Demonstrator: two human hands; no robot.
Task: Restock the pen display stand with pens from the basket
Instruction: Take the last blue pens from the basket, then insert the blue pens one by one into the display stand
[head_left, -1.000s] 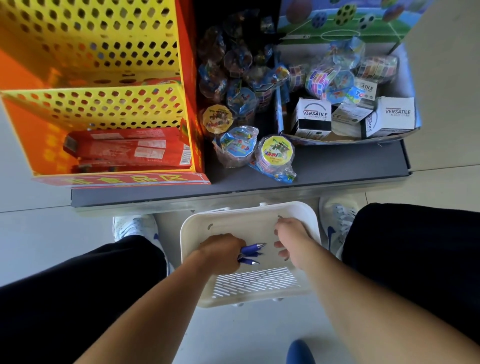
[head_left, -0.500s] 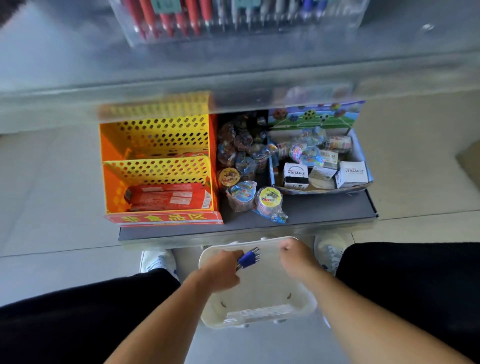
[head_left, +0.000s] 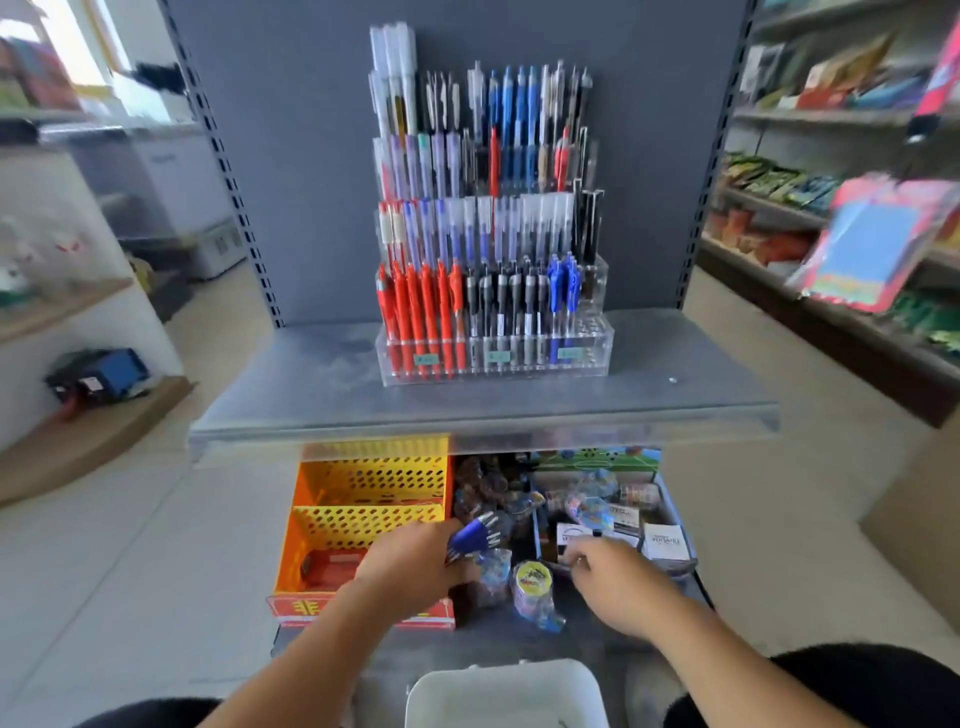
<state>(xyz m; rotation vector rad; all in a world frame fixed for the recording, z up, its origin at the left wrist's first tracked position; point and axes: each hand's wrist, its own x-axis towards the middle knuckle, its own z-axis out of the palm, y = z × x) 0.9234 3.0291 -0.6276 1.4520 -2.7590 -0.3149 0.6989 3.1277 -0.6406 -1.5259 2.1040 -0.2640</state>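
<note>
Several glossy blue plastic pens (head_left: 471, 538) fisted tight in left hand (head_left: 415, 569), right hand (head_left: 618, 590) apart, loosely curled, empty; white rounded plastic basket (head_left: 506, 688) below, clear tiered acrylic stand (head_left: 592, 358) above.

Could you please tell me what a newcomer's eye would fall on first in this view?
First comes the tiered clear pen display stand at the centre on the grey shelf, packed with pens, its front row running red, black, then blue. Below it, the left hand holds a bunch of blue pens near the bright orange-and-yellow perforated bin. The white basket sits at the bottom edge.
</note>
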